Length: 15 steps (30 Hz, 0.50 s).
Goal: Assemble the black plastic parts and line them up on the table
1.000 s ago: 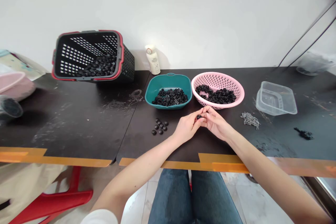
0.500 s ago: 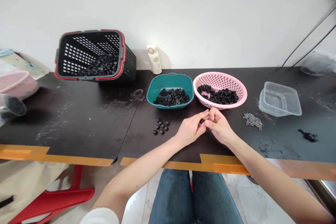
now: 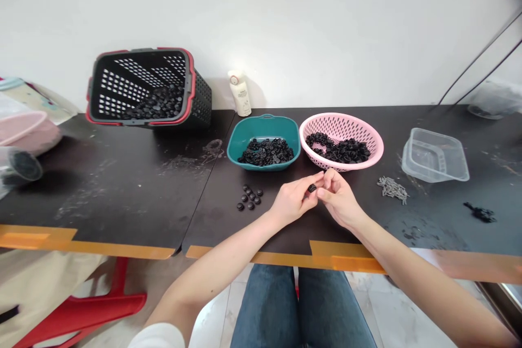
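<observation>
Just below the pink colander (image 3: 340, 122), the left hand (image 3: 292, 202) is clamping a small black plastic part (image 3: 312, 188) between its fingers (image 3: 304, 181), long axis slanting up toward the right hand (image 3: 339, 201), whose fingers (image 3: 328, 178) are staying together just beside it

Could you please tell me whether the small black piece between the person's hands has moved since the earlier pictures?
Yes, slightly: the black piece sits a little lower in view, judged against the loose black discs to its left.

Far left, a black plastic basket (image 3: 199, 99) has a red rim and white-dotted holes; right, a pink plastic colander (image 3: 341, 120) shows slotted rows.
</observation>
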Each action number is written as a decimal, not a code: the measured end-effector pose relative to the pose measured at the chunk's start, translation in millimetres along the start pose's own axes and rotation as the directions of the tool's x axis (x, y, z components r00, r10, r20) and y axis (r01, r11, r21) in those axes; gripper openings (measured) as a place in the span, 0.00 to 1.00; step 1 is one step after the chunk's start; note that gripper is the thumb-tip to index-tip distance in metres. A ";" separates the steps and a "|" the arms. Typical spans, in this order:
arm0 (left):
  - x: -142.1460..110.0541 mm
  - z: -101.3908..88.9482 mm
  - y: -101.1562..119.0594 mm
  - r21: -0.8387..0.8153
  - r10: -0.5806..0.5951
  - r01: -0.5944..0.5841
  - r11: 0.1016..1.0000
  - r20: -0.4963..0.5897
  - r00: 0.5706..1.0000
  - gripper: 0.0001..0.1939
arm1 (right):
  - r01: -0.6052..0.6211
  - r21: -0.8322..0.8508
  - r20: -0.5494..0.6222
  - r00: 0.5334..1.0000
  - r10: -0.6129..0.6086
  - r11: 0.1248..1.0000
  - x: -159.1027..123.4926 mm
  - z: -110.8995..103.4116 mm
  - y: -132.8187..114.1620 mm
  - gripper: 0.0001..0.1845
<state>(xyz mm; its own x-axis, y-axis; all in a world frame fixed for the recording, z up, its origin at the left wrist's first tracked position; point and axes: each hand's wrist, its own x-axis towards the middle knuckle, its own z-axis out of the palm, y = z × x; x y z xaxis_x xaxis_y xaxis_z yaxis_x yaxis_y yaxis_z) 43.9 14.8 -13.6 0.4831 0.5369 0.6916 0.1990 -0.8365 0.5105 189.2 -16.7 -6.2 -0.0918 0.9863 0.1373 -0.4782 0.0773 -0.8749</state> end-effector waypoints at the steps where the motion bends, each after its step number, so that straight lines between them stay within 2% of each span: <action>1: 0.1 -0.2 0.5 -0.003 0.005 -0.005 1.000 0.000 1.000 0.19 | 0.011 -0.004 0.009 1.000 -0.011 1.000 -0.5 -0.1 -0.4 0.21; 10: 1.5 -1.8 1.5 -0.021 0.057 -0.056 0.998 0.041 0.998 0.19 | 0.026 -0.016 0.008 1.000 -0.026 1.000 -3.4 0.8 -1.9 0.20; 15: 3.8 -6.4 -3.5 0.068 0.023 -0.024 0.997 0.011 1.000 0.21 | 0.003 -0.035 -0.014 1.000 -0.003 0.999 0.4 1.3 -2.9 0.13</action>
<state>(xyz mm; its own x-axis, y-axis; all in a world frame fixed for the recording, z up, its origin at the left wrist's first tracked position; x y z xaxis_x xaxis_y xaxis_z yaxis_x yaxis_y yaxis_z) 39.6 20.5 -9.5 0.4971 0.5162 0.6974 0.2453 -0.8546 0.4577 189.5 -16.7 -3.0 -0.0786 0.9879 0.1336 -0.4474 0.0848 -0.8903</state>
